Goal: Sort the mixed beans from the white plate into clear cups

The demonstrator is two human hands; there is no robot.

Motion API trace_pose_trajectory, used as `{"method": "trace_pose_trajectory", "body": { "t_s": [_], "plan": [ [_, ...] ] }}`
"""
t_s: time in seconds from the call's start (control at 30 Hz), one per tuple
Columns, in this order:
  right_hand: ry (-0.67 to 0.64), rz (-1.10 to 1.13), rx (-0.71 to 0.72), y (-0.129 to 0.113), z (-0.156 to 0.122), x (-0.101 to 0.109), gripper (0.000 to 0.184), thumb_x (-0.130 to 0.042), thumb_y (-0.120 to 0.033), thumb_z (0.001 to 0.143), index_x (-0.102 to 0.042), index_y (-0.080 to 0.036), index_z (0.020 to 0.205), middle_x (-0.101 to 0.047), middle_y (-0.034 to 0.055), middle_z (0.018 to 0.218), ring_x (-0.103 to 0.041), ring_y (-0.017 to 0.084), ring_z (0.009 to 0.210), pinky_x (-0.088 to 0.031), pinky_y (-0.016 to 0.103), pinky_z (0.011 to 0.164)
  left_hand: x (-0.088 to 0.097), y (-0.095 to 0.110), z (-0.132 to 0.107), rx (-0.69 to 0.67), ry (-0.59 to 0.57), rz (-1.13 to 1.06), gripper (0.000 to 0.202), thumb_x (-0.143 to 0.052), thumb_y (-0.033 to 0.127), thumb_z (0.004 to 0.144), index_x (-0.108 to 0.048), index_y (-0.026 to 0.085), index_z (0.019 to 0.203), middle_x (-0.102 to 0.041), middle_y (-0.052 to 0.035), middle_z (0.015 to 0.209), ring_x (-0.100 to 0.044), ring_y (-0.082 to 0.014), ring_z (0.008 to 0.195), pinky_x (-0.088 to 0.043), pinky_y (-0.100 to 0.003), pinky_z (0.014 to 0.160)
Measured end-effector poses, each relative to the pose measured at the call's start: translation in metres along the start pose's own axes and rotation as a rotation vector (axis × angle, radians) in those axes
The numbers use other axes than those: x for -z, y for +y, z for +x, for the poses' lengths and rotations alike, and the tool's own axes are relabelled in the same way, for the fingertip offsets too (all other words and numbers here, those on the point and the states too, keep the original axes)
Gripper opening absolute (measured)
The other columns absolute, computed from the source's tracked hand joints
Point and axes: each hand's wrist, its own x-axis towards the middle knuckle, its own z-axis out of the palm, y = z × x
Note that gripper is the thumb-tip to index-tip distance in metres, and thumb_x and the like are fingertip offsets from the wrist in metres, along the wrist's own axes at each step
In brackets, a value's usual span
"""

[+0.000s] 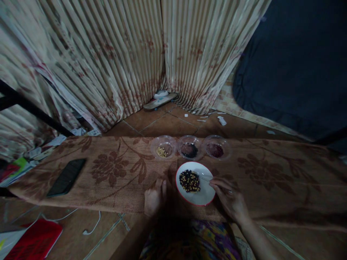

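Observation:
A white plate (206,195) with a red rim lies on the brown flowered cloth (114,169) and holds a heap of mixed dark and yellow beans (189,181). My right hand (229,196) pinches thin metal tweezers (206,177) whose tips reach over the plate's right side. My left hand (155,196) rests curled on the cloth just left of the plate, with nothing seen in it. Behind the plate stand three clear bowls: yellow beans (162,151), dark beans (189,150) and reddish beans (215,150).
A black phone (67,177) lies on the cloth at the left. Striped curtains (121,54) hang behind, with a slipper (160,100) on the tiled floor. A red item (35,241) and a white cable (90,225) lie on the floor at lower left.

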Motion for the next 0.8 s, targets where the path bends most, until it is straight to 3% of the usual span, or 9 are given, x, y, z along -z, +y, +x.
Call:
{"method": "trace_pose_trajectory", "body": {
  "t_s": [0.13,0.23,0.33,0.47,0.6,0.7,0.8],
  "plan": [
    [0.082,0.034,-0.096,-0.001,0.004,0.007,0.018,-0.063,-0.038,0.085,-0.073,-0.023,0.084,-0.073,0.0058,0.090,-0.068,0.022,0.085,-0.054,0.034,0.074,0.000,0.000,0.000,-0.002,-0.002,-0.058,0.028,-0.035,0.032,0.098,-0.059,0.020,0.092,-0.071,-0.0015,0.073,-0.069,-0.0155,0.065,-0.043,-0.023,0.057],
    [0.242,0.018,-0.150,0.004,0.022,0.020,0.023,-0.067,-0.042,0.081,-0.074,-0.021,0.081,-0.073,0.0079,0.088,-0.069,0.024,0.081,-0.054,0.035,0.070,-0.002,-0.002,0.001,-0.003,0.004,-0.086,0.027,-0.036,0.032,0.098,-0.060,0.021,0.094,-0.072,-0.0014,0.078,-0.069,-0.0152,0.069,-0.044,-0.023,0.060],
    [0.411,-0.016,-0.143,0.011,0.053,0.035,0.025,-0.069,-0.043,0.078,-0.073,-0.019,0.079,-0.073,0.0086,0.085,-0.068,0.024,0.078,-0.053,0.036,0.072,-0.004,-0.003,0.001,-0.005,0.004,-0.096,0.025,-0.037,0.032,0.097,-0.061,0.022,0.095,-0.072,-0.0011,0.079,-0.069,-0.0151,0.071,-0.043,-0.023,0.060],
    [0.442,0.001,-0.080,0.017,0.078,0.046,0.025,-0.067,-0.041,0.079,-0.071,-0.017,0.079,-0.072,0.0091,0.082,-0.067,0.022,0.078,-0.053,0.037,0.075,-0.003,-0.002,0.001,-0.021,0.006,-0.097,0.025,-0.038,0.031,0.097,-0.061,0.021,0.096,-0.073,-0.0015,0.079,-0.069,-0.0152,0.069,-0.042,-0.023,0.059],
    [0.393,0.037,-0.136,0.010,0.059,0.033,0.025,-0.068,-0.042,0.078,-0.071,-0.017,0.080,-0.072,0.0087,0.083,-0.066,0.022,0.080,-0.053,0.037,0.076,0.000,0.002,0.001,-0.013,-0.015,-0.082,0.026,-0.037,0.031,0.097,-0.061,0.021,0.093,-0.072,-0.0019,0.076,-0.068,-0.0152,0.070,-0.040,-0.023,0.059],
    [0.220,0.098,-0.222,-0.001,0.031,0.019,0.025,-0.068,-0.042,0.080,-0.072,-0.018,0.083,-0.072,0.0091,0.088,-0.067,0.022,0.081,-0.054,0.035,0.072,0.002,0.003,0.001,-0.003,-0.047,-0.061,0.025,-0.039,0.031,0.096,-0.062,0.021,0.092,-0.071,-0.0025,0.076,-0.068,-0.0157,0.071,-0.039,-0.023,0.058],
    [0.035,0.097,-0.220,-0.011,0.011,0.011,0.023,-0.066,-0.042,0.082,-0.073,-0.020,0.083,-0.072,0.0082,0.089,-0.067,0.023,0.085,-0.053,0.034,0.073,0.003,0.004,0.002,0.003,-0.067,-0.041,0.025,-0.039,0.031,0.096,-0.062,0.022,0.093,-0.071,-0.0026,0.077,-0.067,-0.0160,0.071,-0.039,-0.024,0.059]
  ]
}}
